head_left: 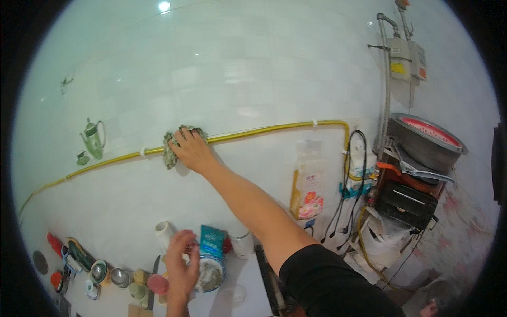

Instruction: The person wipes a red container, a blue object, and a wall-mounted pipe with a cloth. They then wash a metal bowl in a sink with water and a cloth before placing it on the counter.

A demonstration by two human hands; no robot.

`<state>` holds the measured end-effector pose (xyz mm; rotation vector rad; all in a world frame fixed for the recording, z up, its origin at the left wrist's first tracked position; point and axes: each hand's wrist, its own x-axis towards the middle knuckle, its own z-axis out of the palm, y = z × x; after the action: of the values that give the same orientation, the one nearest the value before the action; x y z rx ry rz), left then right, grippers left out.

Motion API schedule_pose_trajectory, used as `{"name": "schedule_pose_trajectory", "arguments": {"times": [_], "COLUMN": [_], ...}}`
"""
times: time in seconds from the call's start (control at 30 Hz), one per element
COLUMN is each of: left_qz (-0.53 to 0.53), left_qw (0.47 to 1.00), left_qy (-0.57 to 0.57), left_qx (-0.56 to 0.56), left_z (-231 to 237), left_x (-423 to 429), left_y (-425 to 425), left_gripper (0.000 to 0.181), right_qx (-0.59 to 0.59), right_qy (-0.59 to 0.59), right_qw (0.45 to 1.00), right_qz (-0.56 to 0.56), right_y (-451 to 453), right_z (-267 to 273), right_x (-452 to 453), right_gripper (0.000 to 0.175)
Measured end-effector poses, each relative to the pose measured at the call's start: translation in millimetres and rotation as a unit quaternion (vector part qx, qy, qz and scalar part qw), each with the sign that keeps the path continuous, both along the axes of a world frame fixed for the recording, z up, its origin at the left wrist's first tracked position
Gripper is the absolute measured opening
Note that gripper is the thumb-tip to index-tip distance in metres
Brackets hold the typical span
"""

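My right hand [193, 152] reaches up to the tiled wall and holds a crumpled grey-green cloth [170, 152] around the yellow gas pipe [261, 130]. The pipe runs across the wall in white clips and bends down at the right. Lower down, my left hand [183, 259] is raised over the counter with its fingers bent; nothing plainly shows in it. Close beside it stand a teal packet [212, 241] and an open tub [210, 274] with greyish contents. A white cylindrical container [242, 245] stands to their right.
Jars with a pink lid [158, 284] and a green lid [137, 291], and metal bowls [120, 277], stand on the counter at lower left. Black cables [358, 174] hang by the pipe's bend. At right, a rack bears a large grey basin [424, 138] and a black box-shaped item [406, 206].
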<state>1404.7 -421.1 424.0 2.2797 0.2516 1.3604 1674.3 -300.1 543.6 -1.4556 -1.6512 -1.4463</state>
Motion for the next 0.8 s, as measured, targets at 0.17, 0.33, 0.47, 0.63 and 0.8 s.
{"name": "schedule_pose_trajectory", "arguments": {"times": [0.17,0.33,0.47,0.63,0.8], "left_qz": [0.009,0.034,0.086,0.156,0.215], "left_qw": [0.999,0.999,0.989,0.958,0.933], "left_qy": [-0.004,-0.014,0.003,0.014,0.045], "left_qx": [-0.044,0.036,0.122,0.24,0.286], "left_z": [15.8,38.6,64.8,84.3,98.3], "left_x": [68.9,164.4,229.9,288.8,308.3], "left_y": [1.5,-17.6,-32.1,-39.3,-44.8], "left_gripper": [0.022,0.03,0.043,0.052,0.061], "right_qx": [-0.015,0.001,0.006,-0.075,0.011], "right_qy": [-0.056,-0.12,-0.13,-0.106,0.013], "right_qw": [0.998,0.992,0.99,0.991,0.998], "right_qz": [0.01,-0.042,-0.054,-0.041,-0.064], "right_y": [-85.3,-189.3,-248.6,-295.5,-329.6], "right_z": [-0.2,8.6,17.8,38.6,48.3], "right_x": [80.8,170.0,224.2,263.9,279.6], "right_gripper": [0.036,0.034,0.033,0.031,0.035]}}
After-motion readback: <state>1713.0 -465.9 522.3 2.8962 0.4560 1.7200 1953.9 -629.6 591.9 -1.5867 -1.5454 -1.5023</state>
